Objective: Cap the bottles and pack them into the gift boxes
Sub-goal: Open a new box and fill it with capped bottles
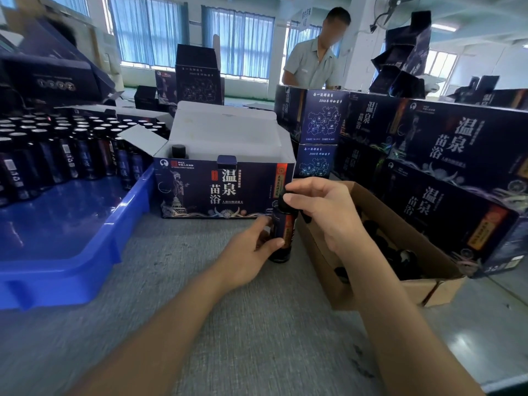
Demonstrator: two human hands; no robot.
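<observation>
Centre frame, before the open gift box, the left hand grip wraps the bottle; the right hand grip pinches its cap. The bottle is probably smooth, breakable glass, best held mid-body.

Open dark-blue cardboard gift box, front: red logo w/ "PICC" top left; big white "温泉苗浴" centre; smaller line under it too fine to read. Stacked closed dark-blue gift boxes at right: same "温泉苗浴", plus "PICC" near top. Dark bottles in blue plastic tray: labels illegible.
</observation>
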